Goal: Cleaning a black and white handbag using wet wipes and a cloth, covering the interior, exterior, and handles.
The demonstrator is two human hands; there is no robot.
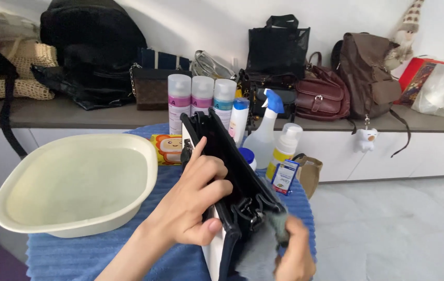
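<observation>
My left hand [193, 200] grips a black handbag [227, 161] by its side, holding it tilted above a blue towel [102, 255] on a small table. A metal clasp shows at the bag's lower end. My right hand [295, 257], at the bottom edge of the view, presses a grey cloth [263, 250] against the bag's lower end. Part of that hand is cut off by the frame.
A cream basin [76, 182] sits on the towel at left. Behind the bag stand three spray cans [201, 96], a spray bottle [266, 130], a pump bottle [283, 151] and a tissue pack [166, 149]. Several bags line the grey shelf [76, 114] behind.
</observation>
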